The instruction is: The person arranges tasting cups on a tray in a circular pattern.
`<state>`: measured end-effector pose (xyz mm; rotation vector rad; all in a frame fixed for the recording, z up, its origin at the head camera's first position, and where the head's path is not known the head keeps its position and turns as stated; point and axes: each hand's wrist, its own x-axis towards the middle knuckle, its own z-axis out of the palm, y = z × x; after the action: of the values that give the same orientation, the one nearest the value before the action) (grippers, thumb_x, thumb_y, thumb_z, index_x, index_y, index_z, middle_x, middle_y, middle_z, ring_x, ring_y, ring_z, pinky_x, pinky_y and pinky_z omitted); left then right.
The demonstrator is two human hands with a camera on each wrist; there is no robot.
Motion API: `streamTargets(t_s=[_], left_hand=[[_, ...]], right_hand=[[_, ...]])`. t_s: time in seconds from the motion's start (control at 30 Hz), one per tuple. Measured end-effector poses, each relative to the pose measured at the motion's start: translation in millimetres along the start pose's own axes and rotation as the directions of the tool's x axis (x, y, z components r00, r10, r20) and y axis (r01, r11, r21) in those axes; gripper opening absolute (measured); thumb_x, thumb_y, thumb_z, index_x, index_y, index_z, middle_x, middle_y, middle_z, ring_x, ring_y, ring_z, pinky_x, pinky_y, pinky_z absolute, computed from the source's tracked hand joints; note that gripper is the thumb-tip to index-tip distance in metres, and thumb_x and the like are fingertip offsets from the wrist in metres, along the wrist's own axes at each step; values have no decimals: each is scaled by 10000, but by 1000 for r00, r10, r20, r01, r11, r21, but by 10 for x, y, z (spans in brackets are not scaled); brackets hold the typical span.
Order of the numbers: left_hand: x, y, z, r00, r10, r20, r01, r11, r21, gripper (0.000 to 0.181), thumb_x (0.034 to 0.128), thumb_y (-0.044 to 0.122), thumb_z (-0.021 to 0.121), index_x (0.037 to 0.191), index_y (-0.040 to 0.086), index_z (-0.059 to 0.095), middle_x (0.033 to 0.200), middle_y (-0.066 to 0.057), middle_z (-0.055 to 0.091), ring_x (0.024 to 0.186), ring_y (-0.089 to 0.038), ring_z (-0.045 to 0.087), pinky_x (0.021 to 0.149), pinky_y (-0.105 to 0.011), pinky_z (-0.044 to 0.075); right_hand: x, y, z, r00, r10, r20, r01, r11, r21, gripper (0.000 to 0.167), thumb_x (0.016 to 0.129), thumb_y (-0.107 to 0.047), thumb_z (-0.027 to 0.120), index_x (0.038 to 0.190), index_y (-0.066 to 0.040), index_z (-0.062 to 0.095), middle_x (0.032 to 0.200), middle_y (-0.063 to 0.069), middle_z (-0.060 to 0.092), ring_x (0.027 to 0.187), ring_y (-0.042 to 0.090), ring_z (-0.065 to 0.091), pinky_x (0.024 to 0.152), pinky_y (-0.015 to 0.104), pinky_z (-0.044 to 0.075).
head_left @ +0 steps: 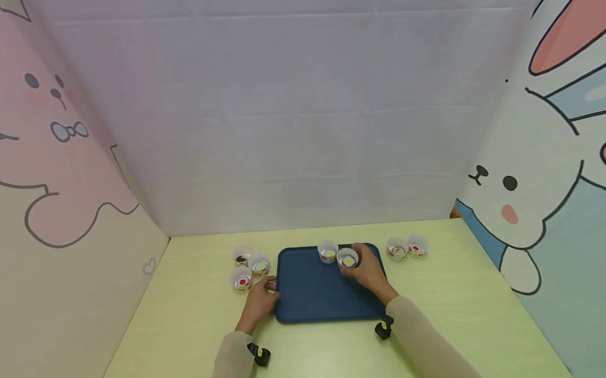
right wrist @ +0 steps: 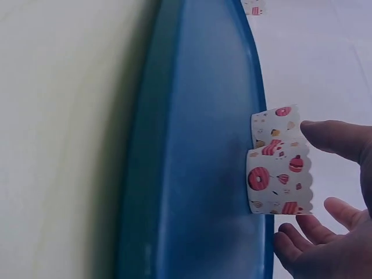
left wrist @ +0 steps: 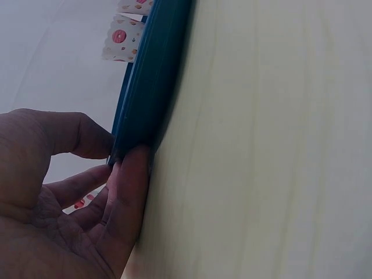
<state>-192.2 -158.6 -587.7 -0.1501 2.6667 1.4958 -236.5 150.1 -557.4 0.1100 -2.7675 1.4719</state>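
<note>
Evidently, the right hand point(head_left: 368, 270) brackets a cup point(head_left: 348, 258).

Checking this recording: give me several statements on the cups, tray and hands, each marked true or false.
1. Two paper cups stand on the blue tray. True.
2. Both hands are at cups. False: the left hand grips the tray's left edge.
3. The right hand is at a cup on the tray. True.
4. Five cups stand left of the tray. False: three left-side cups do.
5. The cups on the tray are plain outside. False: they carry printed donuts.
</note>
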Motion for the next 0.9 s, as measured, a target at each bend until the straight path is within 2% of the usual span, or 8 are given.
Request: streamTargets(t_s=[0.33,0.67,0.9], left_hand=[[-31,11,0,1000,-14,14,14,1000,-23,499,797,54,637,1291,10,586,994,-108,629,659,-135,550,508,-291,472],[-29,18,-4,1000,-7,9,7,1000,-17,497,796,52,636,1288,2,586,988,-113,627,662,-134,553,499,-290,476],[-17,17,-9,1000,-4,12,5,1000,-12,507,789,49,638,1291,0,584,992,-119,632,678,-137,556,523,-280,465]], right_hand=[[-56,-50,-107,1000,-5,-2,5,1000,-10,805,784,-244,818,1444,-46,403,1473,216,433,1370,384,418,1094,558,373],[-168,-208,-320,998,-65,3,65,998,4,777,807,-208,790,1454,-49,389,1502,221,393,1396,404,383,1091,577,369],[-220,-294,-495,996,-91,-10,91,995,37,770,835,-190,766,1479,-94,356,1524,182,358,1408,409,363,1099,567,380]])
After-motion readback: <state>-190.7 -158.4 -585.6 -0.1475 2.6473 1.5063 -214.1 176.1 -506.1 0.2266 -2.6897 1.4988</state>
